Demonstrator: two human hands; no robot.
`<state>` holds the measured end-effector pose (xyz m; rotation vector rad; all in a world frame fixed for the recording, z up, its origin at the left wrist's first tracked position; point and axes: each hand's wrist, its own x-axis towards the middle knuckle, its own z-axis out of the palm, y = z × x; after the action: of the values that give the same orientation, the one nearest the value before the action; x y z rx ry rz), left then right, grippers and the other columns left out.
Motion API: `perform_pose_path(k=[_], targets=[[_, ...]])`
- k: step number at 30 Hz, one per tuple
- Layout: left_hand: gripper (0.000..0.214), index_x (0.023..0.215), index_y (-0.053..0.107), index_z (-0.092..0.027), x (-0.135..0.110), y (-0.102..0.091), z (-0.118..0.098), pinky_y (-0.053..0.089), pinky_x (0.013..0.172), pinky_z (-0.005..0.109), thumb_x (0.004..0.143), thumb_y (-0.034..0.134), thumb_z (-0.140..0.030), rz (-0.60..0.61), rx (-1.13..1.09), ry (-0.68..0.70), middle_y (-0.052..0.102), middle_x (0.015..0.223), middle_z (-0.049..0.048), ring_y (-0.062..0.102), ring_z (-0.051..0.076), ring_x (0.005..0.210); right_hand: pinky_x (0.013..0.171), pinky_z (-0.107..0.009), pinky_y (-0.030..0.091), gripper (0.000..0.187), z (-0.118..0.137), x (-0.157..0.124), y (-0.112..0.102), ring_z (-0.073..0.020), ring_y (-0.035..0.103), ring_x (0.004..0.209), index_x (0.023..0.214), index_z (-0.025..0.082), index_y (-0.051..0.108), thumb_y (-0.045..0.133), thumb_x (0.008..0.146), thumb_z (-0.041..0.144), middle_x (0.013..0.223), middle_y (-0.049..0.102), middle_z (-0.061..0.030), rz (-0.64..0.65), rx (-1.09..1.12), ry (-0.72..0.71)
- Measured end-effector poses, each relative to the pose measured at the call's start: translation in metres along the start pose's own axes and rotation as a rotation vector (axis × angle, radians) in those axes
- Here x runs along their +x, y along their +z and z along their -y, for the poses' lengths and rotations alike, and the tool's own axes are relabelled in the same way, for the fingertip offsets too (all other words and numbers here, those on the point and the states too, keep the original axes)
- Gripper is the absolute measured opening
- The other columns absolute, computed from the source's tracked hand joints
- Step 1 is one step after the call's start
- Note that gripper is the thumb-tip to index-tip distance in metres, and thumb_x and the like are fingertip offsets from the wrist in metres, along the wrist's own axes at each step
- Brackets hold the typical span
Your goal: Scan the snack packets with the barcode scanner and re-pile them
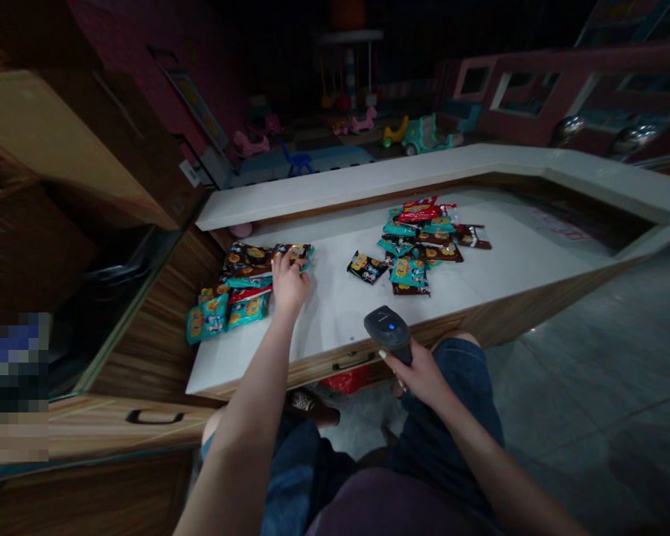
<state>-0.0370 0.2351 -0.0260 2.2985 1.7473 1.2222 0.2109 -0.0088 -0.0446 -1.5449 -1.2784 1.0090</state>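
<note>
My right hand (423,370) is wrapped round the handle of a dark barcode scanner (388,326), whose top shows a small blue light. The scanner is held over the front edge of the counter. My left hand (290,281) reaches to the left pile, fingers apart and resting on a brown snack packet (291,251) at its right end. Teal, brown and red packets make up that left pile (249,260). Farther right lies a second heap of snack packets (418,246), with a red one (420,210) on top. A black packet (365,268) lies at this heap's left side.
The white counter (329,313) has a raised ledge (335,180) along its back. Cardboard boxes (128,134) stand at the left above a wooden cabinet (145,327). A drawer handle (354,362) sits under the front edge. Toy ride-ons (424,135) are on the floor beyond.
</note>
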Motion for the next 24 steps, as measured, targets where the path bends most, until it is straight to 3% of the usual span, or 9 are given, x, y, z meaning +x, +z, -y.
perform_pose_path(k=[2,5,8,11,16,19,21,24], targets=[[0.039,0.114,0.073,-0.020,-0.005,0.010,-0.011,0.028,0.128,0.057,0.080,0.056,-0.011,0.008,-0.016,0.064,0.060,0.150,0.0151,0.044,0.033,0.151,0.053,-0.029,0.048,0.028,0.001,0.001,-0.001,-0.0252,0.069,0.060,0.087,0.022,0.063,0.064,0.081,0.049,0.055,0.063,-0.0008,-0.015,-0.008,-0.008],[0.049,0.130,0.068,-0.021,-0.011,0.034,-0.033,0.031,0.128,0.051,0.082,0.059,-0.012,0.194,-0.113,0.218,0.056,0.155,0.0145,0.045,0.029,0.150,0.060,-0.031,0.051,0.027,0.001,0.002,-0.002,-0.0253,0.070,0.066,0.084,0.023,0.063,0.065,0.078,0.049,0.062,0.067,-0.0029,-0.053,-0.021,-0.029],[0.061,0.139,0.064,-0.026,-0.013,0.061,-0.055,0.028,0.129,0.055,0.081,0.064,-0.010,0.424,-0.165,0.296,0.053,0.159,0.0107,0.042,0.030,0.153,0.057,-0.031,0.050,0.027,0.000,0.002,-0.003,-0.0233,0.066,0.058,0.087,0.023,0.063,0.064,0.079,0.049,0.058,0.064,-0.0004,-0.030,-0.005,-0.006],[0.055,0.134,0.068,-0.032,-0.010,0.078,-0.069,0.027,0.127,0.061,0.084,0.066,-0.010,0.493,-0.146,0.280,0.059,0.154,0.0078,0.044,0.032,0.152,0.052,-0.029,0.047,0.027,-0.002,0.000,-0.005,-0.0219,0.062,0.052,0.090,0.023,0.063,0.065,0.081,0.049,0.053,0.059,0.0025,-0.016,0.012,0.009],[0.024,0.110,0.079,-0.027,-0.007,0.073,-0.072,0.041,0.120,0.052,0.089,0.070,-0.020,0.404,-0.205,0.249,0.073,0.122,0.0118,0.065,0.029,0.126,0.051,-0.028,0.047,0.027,-0.007,-0.001,-0.009,-0.0218,0.063,0.052,0.088,0.024,0.063,0.068,0.081,0.050,0.053,0.060,0.0019,-0.052,0.033,0.008],[0.020,0.107,0.080,-0.024,-0.017,0.061,-0.067,0.052,0.109,0.044,0.094,0.065,-0.029,0.334,-0.329,0.167,0.074,0.113,0.0116,0.070,0.027,0.110,0.051,-0.029,0.048,0.026,-0.007,0.000,-0.008,-0.0226,0.065,0.053,0.090,0.023,0.064,0.067,0.082,0.048,0.054,0.062,0.0011,-0.042,0.032,0.003],[0.023,0.108,0.079,-0.023,-0.026,0.054,-0.065,0.054,0.106,0.042,0.097,0.063,-0.034,0.228,-0.474,0.034,0.075,0.113,0.0109,0.071,0.026,0.107,0.051,-0.029,0.049,0.027,-0.004,0.001,-0.005,-0.0237,0.067,0.055,0.092,0.022,0.065,0.067,0.082,0.047,0.054,0.063,0.0005,-0.028,0.026,-0.002],[0.029,0.107,0.074,-0.021,-0.039,0.044,-0.061,0.060,0.094,0.040,0.098,0.061,-0.046,0.059,-0.772,-0.367,0.077,0.101,0.0078,0.073,0.023,0.097,0.053,-0.030,0.050,0.029,0.002,0.001,-0.002,-0.0257,0.069,0.059,0.092,0.021,0.065,0.066,0.081,0.048,0.057,0.065,-0.0009,-0.019,0.012,-0.017]])
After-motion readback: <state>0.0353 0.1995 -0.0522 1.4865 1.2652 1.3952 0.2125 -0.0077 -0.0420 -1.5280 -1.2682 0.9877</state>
